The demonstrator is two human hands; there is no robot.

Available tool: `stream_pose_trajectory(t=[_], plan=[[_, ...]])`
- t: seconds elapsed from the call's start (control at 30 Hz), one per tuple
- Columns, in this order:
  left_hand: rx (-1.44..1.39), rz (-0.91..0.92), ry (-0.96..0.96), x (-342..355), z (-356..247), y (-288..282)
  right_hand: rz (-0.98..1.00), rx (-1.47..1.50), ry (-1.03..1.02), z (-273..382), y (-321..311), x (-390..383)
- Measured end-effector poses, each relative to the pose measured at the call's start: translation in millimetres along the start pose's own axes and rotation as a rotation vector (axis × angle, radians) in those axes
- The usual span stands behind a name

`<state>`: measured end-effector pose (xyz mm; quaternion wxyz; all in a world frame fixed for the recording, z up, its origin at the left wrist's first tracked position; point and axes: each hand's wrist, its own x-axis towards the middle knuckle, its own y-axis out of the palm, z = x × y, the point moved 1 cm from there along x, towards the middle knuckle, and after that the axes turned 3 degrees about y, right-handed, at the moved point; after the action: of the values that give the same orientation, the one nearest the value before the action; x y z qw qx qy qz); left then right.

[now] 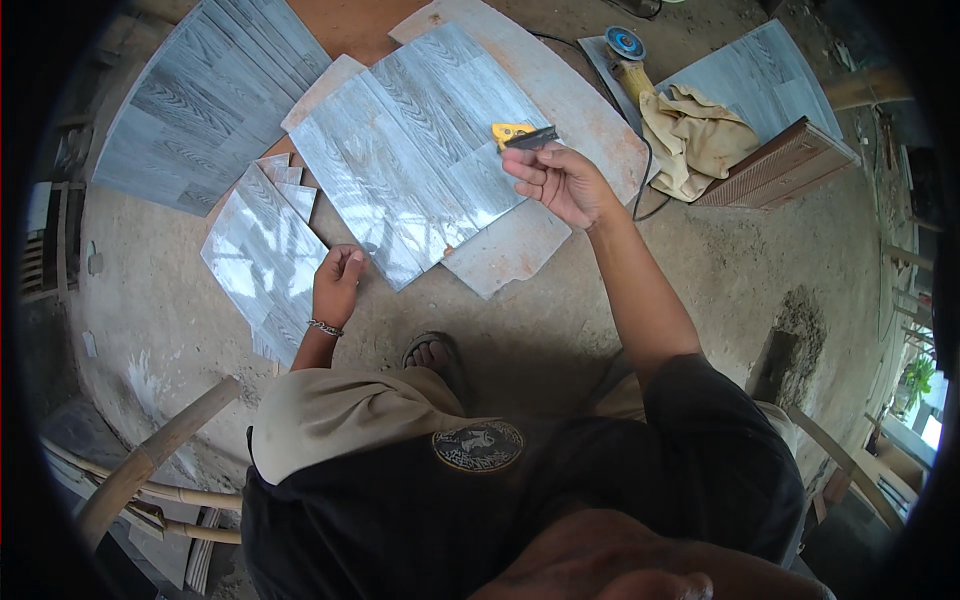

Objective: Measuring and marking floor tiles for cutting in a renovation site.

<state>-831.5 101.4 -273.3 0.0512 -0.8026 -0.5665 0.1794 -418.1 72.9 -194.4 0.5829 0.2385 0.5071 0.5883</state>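
Note:
My right hand (pixel 562 185) is raised over the right edge of a grey wood-patterned tile (pixel 400 150). Its fingertips pinch a small yellow-and-black tool (pixel 513 135), whose exact kind I cannot make out. My left hand (pixel 338 280), with a chain bracelet at the wrist, is low by the near left side of that tile. Its fingers are curled closed, and what they hold, if anything, is hidden. Beside it lies a stack of narrower cut tile pieces (pixel 265 240) in the same pattern. Under the large tile, a pale dusty board (pixel 515 250) sticks out.
More patterned tiles (pixel 205 95) lie at the far left. At the far right, an angle grinder (pixel 630 75) with a blue disc rests beside a crumpled tan cloth (pixel 695 140) and a leaning brown-backed tile stack (pixel 775 165). A black cable (pixel 648 165) curves nearby. Bamboo poles (pixel 150 460) stand at left.

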Motion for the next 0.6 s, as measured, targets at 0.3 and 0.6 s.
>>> stream_pose_trajectory(t=[0.3,0.6], plan=[[0.68,0.255,0.28,51.3,-86.3,-17.4,-0.577,-1.8,-0.203,-75.8,-0.5,18.4],[1.096,-0.12,0.221,191.1,-84.6,52.3,-0.475,-1.898,-0.191,-123.5,-17.6,23.2]])
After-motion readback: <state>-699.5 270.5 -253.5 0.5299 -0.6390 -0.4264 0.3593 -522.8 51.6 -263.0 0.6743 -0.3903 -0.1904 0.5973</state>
